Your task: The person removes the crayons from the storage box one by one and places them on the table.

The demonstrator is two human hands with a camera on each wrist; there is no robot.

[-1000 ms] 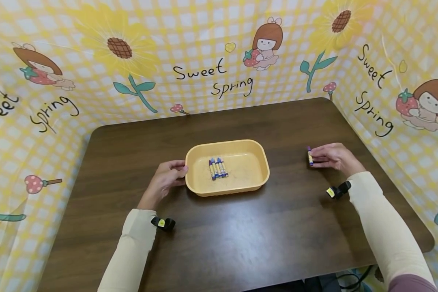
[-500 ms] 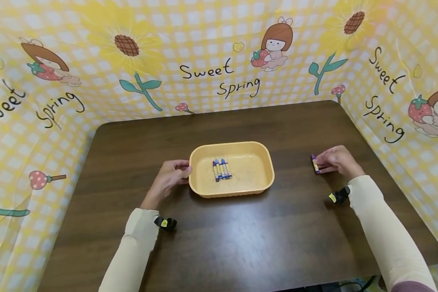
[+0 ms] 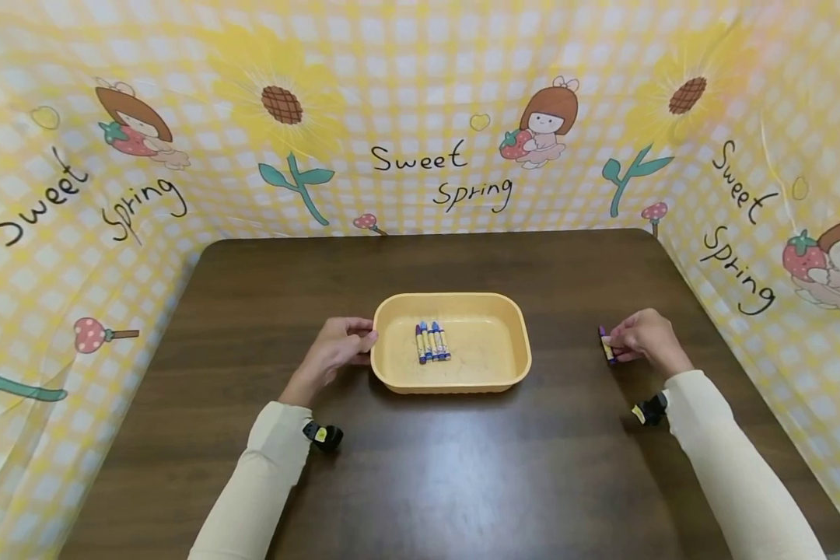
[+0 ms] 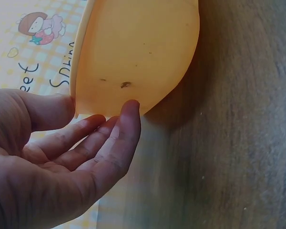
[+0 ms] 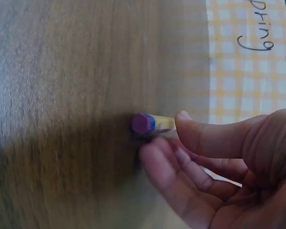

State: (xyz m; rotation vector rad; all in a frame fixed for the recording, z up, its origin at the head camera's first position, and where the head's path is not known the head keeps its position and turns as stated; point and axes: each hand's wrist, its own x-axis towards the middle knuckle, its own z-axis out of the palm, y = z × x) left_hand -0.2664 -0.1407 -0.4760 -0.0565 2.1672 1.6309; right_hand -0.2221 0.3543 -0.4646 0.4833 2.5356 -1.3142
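While the right hand (image 3: 647, 338) pinches a purple crayon (image 3: 605, 345) right of the tray (image 3: 486, 346), a weak squeeze could lose it; the left hand (image 3: 336, 346) grips the tray.

Checked cloth (image 3: 420, 58) on three sides as walls, yellow and white, printed with sunflowers (image 3: 281, 105), girls (image 3: 547, 117) holding strawberries, black "Sweet Spring" lettering (image 3: 420, 158). Creased at left. Table (image 3: 434, 266): dark brown wood grain, rounded far corners. Pale glare (image 3: 455, 467) on its near half, around centre.
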